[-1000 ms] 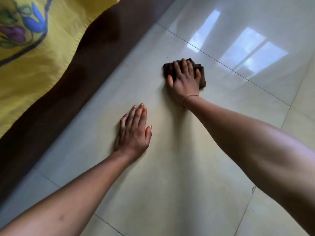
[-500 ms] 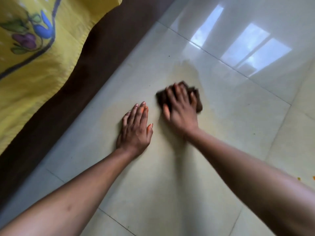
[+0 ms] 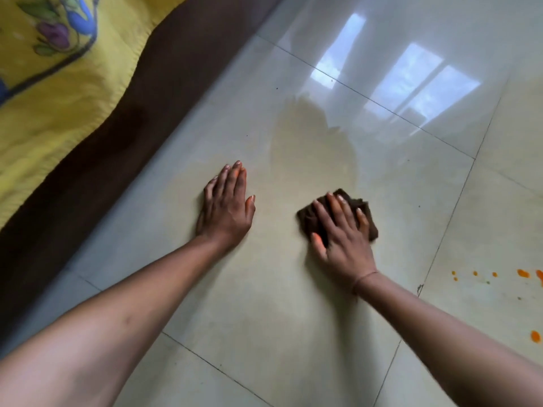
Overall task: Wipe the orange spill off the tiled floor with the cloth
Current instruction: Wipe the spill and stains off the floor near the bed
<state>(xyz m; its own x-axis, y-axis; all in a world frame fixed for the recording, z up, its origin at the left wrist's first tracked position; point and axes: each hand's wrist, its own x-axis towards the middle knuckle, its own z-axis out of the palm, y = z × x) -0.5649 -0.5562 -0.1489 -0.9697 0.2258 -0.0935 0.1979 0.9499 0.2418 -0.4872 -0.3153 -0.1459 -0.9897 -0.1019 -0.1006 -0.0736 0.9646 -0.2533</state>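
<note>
My right hand (image 3: 342, 233) lies flat with fingers spread on the dark brown cloth (image 3: 340, 214), pressing it against the tiled floor (image 3: 264, 304); the fingers do not curl around the cloth, and its far and right edges show beyond my fingertips. A thin band (image 3: 363, 279) circles that wrist. My left hand (image 3: 227, 205) rests palm-down on bare tile, to the left of the cloth and apart from it, fingers extended and close together, holding nothing. Just beyond the cloth, a damp, faintly yellow smear (image 3: 311, 142) dulls the tile's gloss. To the right of the cloth, across a grout line, orange droplets (image 3: 523, 273) dot the neighbouring tile near the frame edge. Far beyond the cloth, window reflections (image 3: 411, 80) shine on the floor. Well left of the cloth, a yellow flowered bedspread (image 3: 58, 83) with a dark brown border (image 3: 117, 136) hangs down to the floor.
</note>
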